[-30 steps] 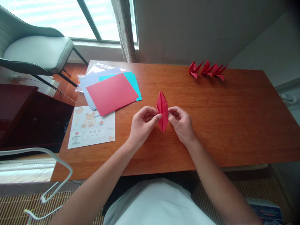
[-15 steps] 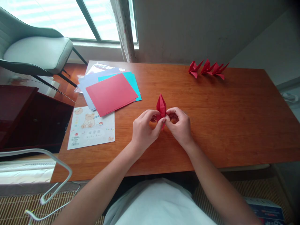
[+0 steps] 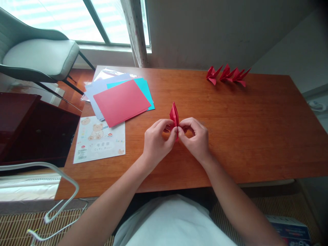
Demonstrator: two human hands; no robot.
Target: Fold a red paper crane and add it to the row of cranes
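Observation:
A red folded origami paper [image 3: 174, 114] stands upright just above the table, its pointed tip facing away from me. My left hand [image 3: 159, 136] pinches its lower left side between thumb and fingers. On the other side, my right hand [image 3: 194, 137] has thumb and fingertips closed on the lower right edge. Both thumbs nearly meet at the paper's middle, and the fingertips hide part of its lower half. Several red origami cranes [image 3: 226, 75] sit in a row near the far right edge of the table.
Red paper sheets [image 3: 121, 104] lie over teal and lavender ones at the left. Below them is a white bear-print sheet [image 3: 99, 141]. The wooden table [image 3: 256, 136] stretches right. A chair [image 3: 41, 58] stands beyond the left edge; a white hanger [image 3: 61, 174] is at lower left.
The folded red paper has turned and looks narrower, leaning slightly left at its tip. My right fingers have shifted a little left along its edge. Everything else stays put.

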